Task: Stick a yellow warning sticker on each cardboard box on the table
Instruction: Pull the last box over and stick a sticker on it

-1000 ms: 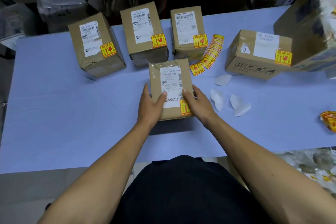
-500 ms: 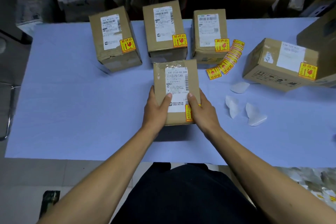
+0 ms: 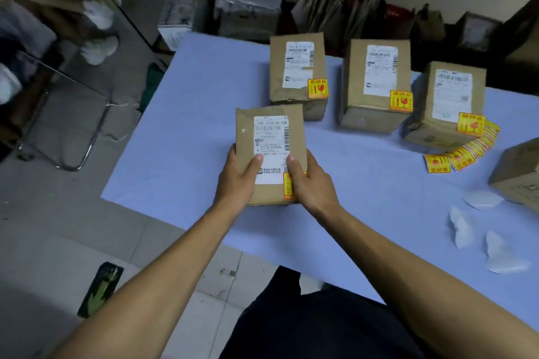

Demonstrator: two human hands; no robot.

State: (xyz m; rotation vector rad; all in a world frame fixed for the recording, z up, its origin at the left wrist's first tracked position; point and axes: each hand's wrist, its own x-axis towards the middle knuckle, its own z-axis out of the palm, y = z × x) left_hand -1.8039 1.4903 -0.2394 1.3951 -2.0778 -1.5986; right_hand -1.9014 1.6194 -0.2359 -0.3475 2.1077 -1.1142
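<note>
The left hand [image 3: 237, 176] and right hand [image 3: 310, 181] grip the near box [image 3: 269, 137] from either side, thumbs lying across its white label [image 3: 271, 151] and fingers wrapped round its edges. This box sits above the near part of the blue table [image 3: 180, 154], near the table's left edge; whether its underside touches the table cannot be told. A yellow sticker [image 3: 288, 186] sits at the lower right corner of the label, partly covered by the right thumb.

Beyond the near box stand three more boxes in a row. The left box [image 3: 297, 73] is just behind it, the middle box [image 3: 376, 81] further right, the right box [image 3: 449, 99] furthest right. Each carries a white label and a yellow sticker at its lower right corner.

A fanned sticker strip [image 3: 463, 151] lies right of the near box, touching the base of the right box. A fifth box [image 3: 516, 175] is cut by the frame's right edge. Three white backing scraps [image 3: 481, 201] lie on the table to the right of the near box, nearer the person.
</note>
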